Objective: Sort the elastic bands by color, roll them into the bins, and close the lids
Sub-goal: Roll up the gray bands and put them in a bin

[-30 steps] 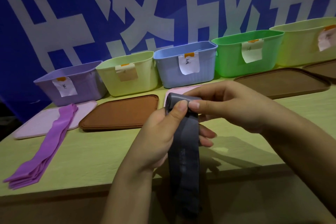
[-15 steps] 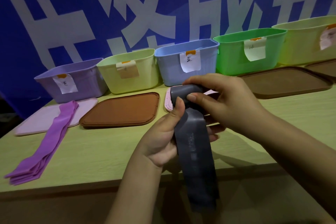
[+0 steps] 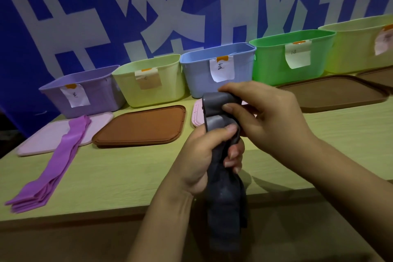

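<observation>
A dark grey-blue elastic band [image 3: 225,202] hangs over the table's front edge, its top end coiled into a small roll. My right hand [image 3: 268,121] pinches that roll from the right. Just below it, my left hand [image 3: 202,155] grips the band's hanging part. Straight behind the hands stands the open blue bin [image 3: 219,70] with a paper label. A stack of purple bands [image 3: 53,166] lies flat at the left, one end resting on a pink lid [image 3: 42,138].
A purple bin [image 3: 85,91], a pale green bin [image 3: 153,83], a bright green bin [image 3: 291,55] and a yellow-green bin [image 3: 361,47] line the back, all open. Brown lids [image 3: 142,125] [image 3: 333,91] and a second pink lid [image 3: 196,112] lie in front of them. A blue banner forms the backdrop.
The roll at the band's top has grown thicker. My left hand has shifted from pinching the top to gripping the band lower down, and less of the band hangs free.
</observation>
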`<move>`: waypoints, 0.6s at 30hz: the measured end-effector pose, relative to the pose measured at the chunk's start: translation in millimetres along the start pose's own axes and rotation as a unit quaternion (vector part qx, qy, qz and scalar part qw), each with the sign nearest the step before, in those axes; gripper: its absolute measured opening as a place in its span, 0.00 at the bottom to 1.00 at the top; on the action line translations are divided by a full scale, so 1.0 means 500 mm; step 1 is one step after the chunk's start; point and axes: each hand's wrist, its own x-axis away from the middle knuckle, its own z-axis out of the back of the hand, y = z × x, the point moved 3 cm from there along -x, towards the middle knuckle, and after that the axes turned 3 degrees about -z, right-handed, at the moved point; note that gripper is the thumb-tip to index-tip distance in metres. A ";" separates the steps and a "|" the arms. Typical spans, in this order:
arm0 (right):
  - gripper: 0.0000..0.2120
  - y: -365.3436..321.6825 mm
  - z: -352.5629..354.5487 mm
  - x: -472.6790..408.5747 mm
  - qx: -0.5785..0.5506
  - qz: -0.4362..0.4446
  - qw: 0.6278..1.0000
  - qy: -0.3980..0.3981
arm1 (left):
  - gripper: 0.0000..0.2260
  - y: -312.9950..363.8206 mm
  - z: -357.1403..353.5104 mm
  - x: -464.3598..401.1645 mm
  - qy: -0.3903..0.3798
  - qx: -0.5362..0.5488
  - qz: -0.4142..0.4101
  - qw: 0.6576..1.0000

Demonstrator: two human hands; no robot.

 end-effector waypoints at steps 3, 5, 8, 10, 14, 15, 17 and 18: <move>0.12 -0.010 -0.002 0.009 0.020 0.031 0.999 0.013 | 0.23 -0.003 0.001 0.000 0.018 -0.020 0.009 1.000; 0.12 -0.017 -0.003 0.012 0.042 0.050 0.998 0.013 | 0.32 0.002 0.002 -0.001 0.055 -0.047 -0.004 0.997; 0.14 -0.018 -0.007 0.016 0.051 0.077 0.996 0.000 | 0.32 0.007 0.001 -0.005 0.123 -0.085 -0.027 0.988; 0.14 -0.012 -0.009 0.018 0.048 0.080 0.996 -0.007 | 0.31 0.008 0.002 -0.007 0.143 -0.107 -0.034 0.983; 0.14 0.000 -0.006 0.016 0.017 0.071 0.996 -0.049 | 0.29 0.011 0.004 -0.006 0.139 -0.133 -0.044 0.980; 0.15 0.002 -0.004 0.013 0.001 0.062 0.996 -0.065 | 0.30 0.011 0.004 -0.005 0.136 -0.138 -0.047 0.980; 0.16 0.012 -0.001 0.006 -0.064 0.004 0.993 -0.101 | 0.28 0.010 0.004 -0.005 0.129 -0.137 -0.052 0.981; 0.17 0.016 0.000 0.004 -0.124 -0.047 0.983 -0.124 | 0.27 0.011 0.004 -0.005 0.129 -0.136 -0.054 0.981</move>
